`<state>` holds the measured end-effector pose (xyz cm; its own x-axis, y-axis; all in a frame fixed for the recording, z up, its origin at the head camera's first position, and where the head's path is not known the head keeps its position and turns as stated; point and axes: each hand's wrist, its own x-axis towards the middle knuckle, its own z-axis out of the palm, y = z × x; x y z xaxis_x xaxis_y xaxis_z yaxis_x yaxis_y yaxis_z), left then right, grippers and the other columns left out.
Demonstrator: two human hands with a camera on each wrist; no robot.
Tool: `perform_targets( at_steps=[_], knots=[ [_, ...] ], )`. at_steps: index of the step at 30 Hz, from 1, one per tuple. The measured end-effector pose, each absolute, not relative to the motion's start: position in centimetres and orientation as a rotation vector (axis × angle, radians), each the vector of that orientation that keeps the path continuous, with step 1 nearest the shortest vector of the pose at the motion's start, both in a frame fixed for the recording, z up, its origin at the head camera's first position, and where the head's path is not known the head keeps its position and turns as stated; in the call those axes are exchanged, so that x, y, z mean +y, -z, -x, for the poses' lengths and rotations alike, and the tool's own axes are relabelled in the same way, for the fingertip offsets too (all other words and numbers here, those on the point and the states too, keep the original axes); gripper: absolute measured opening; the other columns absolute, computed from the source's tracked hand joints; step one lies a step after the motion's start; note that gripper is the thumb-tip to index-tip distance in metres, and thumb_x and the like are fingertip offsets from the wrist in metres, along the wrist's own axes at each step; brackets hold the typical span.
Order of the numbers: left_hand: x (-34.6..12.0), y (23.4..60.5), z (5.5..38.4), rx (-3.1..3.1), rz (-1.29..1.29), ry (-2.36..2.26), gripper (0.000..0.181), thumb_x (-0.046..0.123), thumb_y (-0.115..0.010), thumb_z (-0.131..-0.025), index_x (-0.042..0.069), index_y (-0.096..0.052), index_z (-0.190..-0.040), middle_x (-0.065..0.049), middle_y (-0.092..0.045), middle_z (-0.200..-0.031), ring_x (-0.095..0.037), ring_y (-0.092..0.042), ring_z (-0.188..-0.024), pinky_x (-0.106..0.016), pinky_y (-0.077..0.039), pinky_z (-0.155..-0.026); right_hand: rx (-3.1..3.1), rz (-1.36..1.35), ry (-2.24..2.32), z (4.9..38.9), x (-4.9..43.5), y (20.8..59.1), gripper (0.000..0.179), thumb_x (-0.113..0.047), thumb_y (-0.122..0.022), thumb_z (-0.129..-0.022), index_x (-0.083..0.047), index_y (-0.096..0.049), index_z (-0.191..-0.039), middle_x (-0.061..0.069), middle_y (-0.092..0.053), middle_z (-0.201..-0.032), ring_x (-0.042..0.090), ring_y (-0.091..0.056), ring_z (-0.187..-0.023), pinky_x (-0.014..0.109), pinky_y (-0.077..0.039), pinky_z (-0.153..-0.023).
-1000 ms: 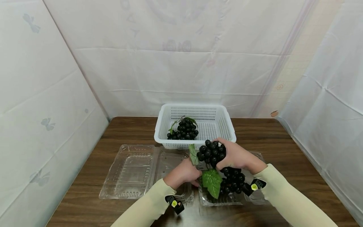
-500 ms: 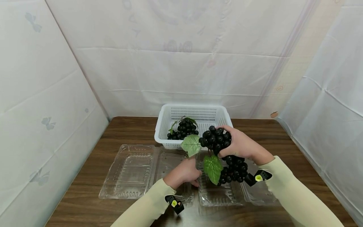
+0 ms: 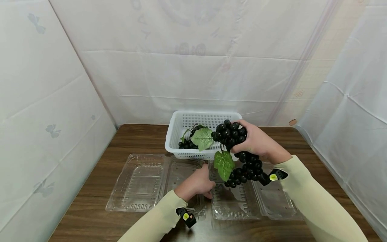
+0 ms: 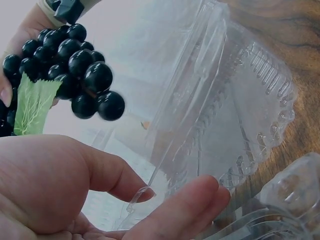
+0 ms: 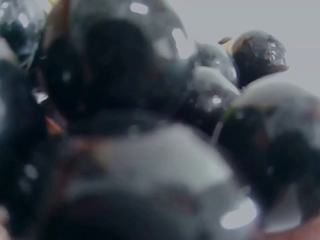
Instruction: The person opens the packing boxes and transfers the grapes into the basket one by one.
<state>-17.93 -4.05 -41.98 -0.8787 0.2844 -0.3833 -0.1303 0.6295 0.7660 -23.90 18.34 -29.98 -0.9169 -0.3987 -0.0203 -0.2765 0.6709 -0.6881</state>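
Observation:
In the head view my right hand (image 3: 255, 143) grips a bunch of black grapes (image 3: 229, 134) with green leaves (image 3: 223, 164). Its lower part hangs over a clear plastic clamshell container (image 3: 235, 201) that stands with its lid (image 3: 276, 201) folded out to the right. The upper part overlaps the front right of a white basket (image 3: 208, 154). My left hand (image 3: 198, 183) pinches the container's left rim; the left wrist view shows the thumb (image 4: 125, 182) on one side of the thin plastic edge and fingers beneath. Glossy grapes (image 5: 150, 175) fill the right wrist view, hiding the right fingers.
Another bunch of black grapes (image 3: 185, 144) lies in the basket's left side, partly behind a leaf. A second clear clamshell container (image 3: 140, 185) sits unfolded at the left on the wooden table (image 3: 99, 168). White sheeting (image 3: 193, 74) encloses the back and sides.
My right hand has lifted the bunch out of the right container, up and forward toward the basket. My left hand has stayed on the container's rim.

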Motion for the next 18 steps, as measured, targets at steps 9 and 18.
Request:
perform_targets(
  at_steps=[9,18],
  knots=[
    [-4.2,42.0,18.0,2.351,-0.105,-1.180,0.089,0.007,-0.063,-0.098,-0.004,-0.002,-0.162,-0.015,-0.074,-0.075,-0.025,-0.073,-0.060,-0.040,-0.060,-0.090,2.711,0.451,1.208,25.5,18.0,28.9,0.105,-0.028,-0.091,-0.074,-0.026,-0.030,-0.160,0.015,-0.030,-0.165,0.038,-0.037,-0.147,0.061,-0.041,-0.111],
    [-4.3,42.1,18.1,2.367,-0.114,-1.160,0.089,0.008,-0.064,-0.099,-0.005,-0.004,-0.162,-0.014,-0.072,-0.069,-0.026,-0.072,-0.059,-0.042,-0.059,-0.091,2.719,0.354,1.365,26.9,17.4,28.0,0.107,-0.026,-0.090,-0.075,-0.026,-0.027,-0.162,0.015,-0.035,-0.163,0.038,-0.034,-0.149,0.061,-0.033,-0.119]
  ],
)
